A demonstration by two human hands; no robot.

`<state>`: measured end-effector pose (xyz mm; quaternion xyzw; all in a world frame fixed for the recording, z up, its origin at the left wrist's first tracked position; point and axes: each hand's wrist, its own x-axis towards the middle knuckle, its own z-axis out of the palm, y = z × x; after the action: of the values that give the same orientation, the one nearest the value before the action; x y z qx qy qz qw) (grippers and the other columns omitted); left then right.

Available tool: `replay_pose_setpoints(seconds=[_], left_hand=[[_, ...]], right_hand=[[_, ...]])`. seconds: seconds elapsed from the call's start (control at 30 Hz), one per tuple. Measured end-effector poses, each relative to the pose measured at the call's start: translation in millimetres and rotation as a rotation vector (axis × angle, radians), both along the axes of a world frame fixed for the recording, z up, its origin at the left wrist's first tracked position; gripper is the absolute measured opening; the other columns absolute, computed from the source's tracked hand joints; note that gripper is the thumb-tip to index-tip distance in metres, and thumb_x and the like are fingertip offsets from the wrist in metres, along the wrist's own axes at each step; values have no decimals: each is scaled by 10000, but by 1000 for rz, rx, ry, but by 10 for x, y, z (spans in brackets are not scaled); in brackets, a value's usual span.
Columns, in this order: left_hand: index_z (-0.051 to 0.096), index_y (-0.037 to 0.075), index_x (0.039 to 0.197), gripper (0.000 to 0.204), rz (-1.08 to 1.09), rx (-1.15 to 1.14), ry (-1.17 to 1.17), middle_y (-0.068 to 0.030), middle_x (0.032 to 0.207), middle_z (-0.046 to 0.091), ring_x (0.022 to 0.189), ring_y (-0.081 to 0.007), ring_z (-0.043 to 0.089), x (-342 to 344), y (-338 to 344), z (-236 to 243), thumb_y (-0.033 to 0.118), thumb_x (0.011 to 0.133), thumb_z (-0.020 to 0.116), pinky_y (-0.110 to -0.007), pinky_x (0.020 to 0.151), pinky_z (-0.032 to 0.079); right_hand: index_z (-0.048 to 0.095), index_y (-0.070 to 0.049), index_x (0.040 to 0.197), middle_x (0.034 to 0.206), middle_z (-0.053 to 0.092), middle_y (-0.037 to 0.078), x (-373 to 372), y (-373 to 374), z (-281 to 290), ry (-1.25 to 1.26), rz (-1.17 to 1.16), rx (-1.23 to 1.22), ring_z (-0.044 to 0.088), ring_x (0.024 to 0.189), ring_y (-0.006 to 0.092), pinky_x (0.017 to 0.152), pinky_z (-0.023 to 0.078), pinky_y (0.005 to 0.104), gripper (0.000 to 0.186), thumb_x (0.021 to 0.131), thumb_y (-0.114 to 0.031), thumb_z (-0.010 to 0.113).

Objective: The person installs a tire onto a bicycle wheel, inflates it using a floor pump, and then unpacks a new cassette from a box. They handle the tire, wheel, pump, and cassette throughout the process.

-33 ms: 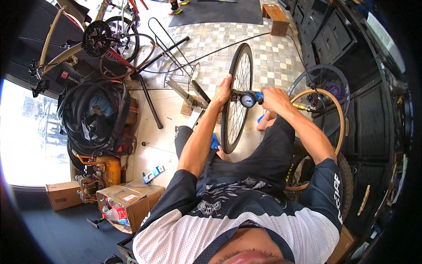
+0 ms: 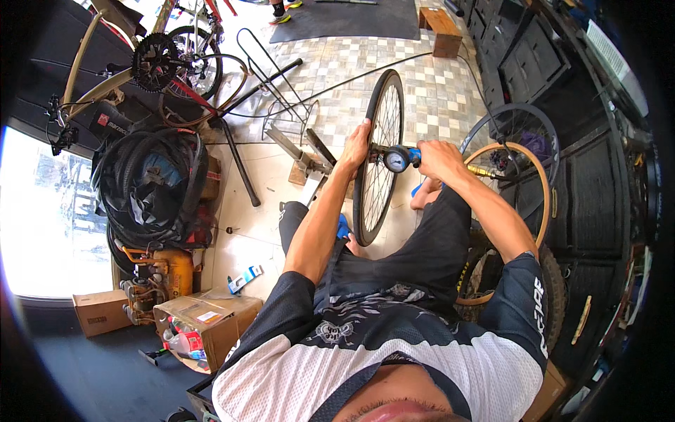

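Observation:
Between my knees a bicycle wheel (image 2: 374, 218) with a black tyre and thin spokes stands upright. My left hand (image 2: 356, 146) is closed on the tyre at its left side. My right hand (image 2: 438, 156) is closed round a blue inflator handle (image 2: 415, 157), which has a round dial gauge (image 2: 396, 160) on it and sits by the wheel's hub area. Just left of the wheel is a metal wheel stand (image 2: 304, 156). My bare feet rest in blue slippers (image 2: 344, 226) on the tiled floor.
Bicycles (image 2: 156, 65) on stands and black tyres (image 2: 126, 183) are at the left, with an orange compressor (image 2: 176, 271) and cardboard boxes (image 2: 225, 316). Black cabinets (image 2: 576, 225) and spare wheels (image 2: 545, 169) line the right. A wooden stool (image 2: 446, 39) and another person's feet (image 2: 280, 14) are at the top.

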<state>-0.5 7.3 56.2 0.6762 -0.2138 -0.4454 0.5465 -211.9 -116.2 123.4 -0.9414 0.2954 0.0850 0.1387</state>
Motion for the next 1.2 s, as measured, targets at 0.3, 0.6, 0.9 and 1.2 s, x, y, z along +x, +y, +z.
replay_pose_setpoints(seconds=[0.3, 0.6, 0.9, 1.2], left_hand=[[607, 11, 1414, 697, 2, 64, 40, -160, 1216, 660, 1038, -250, 624, 2, -109, 167, 590, 1062, 442, -373, 911, 505], [679, -21, 1240, 821, -181, 104, 41, -149, 987, 668, 818, -185, 620, 275, -176, -19, 722, 980, 443, -336, 686, 520], [683, -2, 966, 628, -184, 67, -131, -95, 829, 641, 700, -168, 603, 56, -263, 142, 624, 942, 646, -348, 644, 502], [698, -47, 1183, 651, -192, 103, -135, -137, 993, 684, 789, -197, 636, 114, -217, 101, 559, 954, 630, -357, 698, 526]], right_hand=[[718, -16, 1109, 1018, 758, 240, -3, -32, -95, 9, -58, 24, 744, 983, 413, 854, 582, 518, 349, 783, -123, 656], [750, -21, 1055, 1003, 761, 242, 2, -53, -22, 19, -24, -18, 743, 966, 426, 846, 580, 520, 327, 756, -124, 668], [698, -35, 1116, 1052, 753, 225, -126, -140, -205, 7, -27, 67, 724, 1016, 427, 871, 570, 527, 361, 771, -143, 688], [685, -43, 1133, 1065, 749, 228, -72, -73, -171, 24, -32, 117, 714, 1037, 431, 885, 564, 526, 480, 757, -324, 785]])
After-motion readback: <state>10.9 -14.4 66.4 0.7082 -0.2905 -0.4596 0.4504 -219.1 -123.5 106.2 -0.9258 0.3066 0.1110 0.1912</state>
